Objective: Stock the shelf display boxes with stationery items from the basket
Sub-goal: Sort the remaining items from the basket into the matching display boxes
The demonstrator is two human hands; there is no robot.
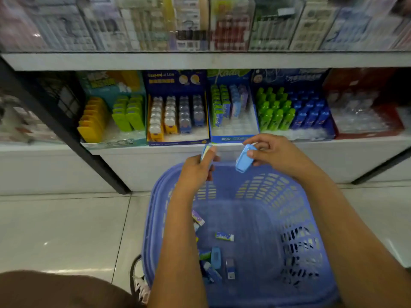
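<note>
A blue plastic basket (pixel 295 218) stands on the floor below the shelf, with several small stationery items (pixel 216 257) scattered on its bottom. Over its far rim, my left hand (pixel 196 172) grips a small blue and white eraser pack (pixel 205 151). My right hand (pixel 275 152) pinches a light blue plastic case (pixel 244 161) by its upper end. Just beyond my hands sits a blue display box (pixel 233 138) holding green, blue and purple packs at its back, its front rows bare.
The low shelf (pixel 333 143) carries a row of display boxes: yellow and green cases (pixel 111 118) at left, round-topped items (pixel 173 114), green and blue bottles (pixel 291 110), a red box (pixel 364 116) at right. A black upright post (pixel 73 134) slants left. Tiled floor surrounds the basket.
</note>
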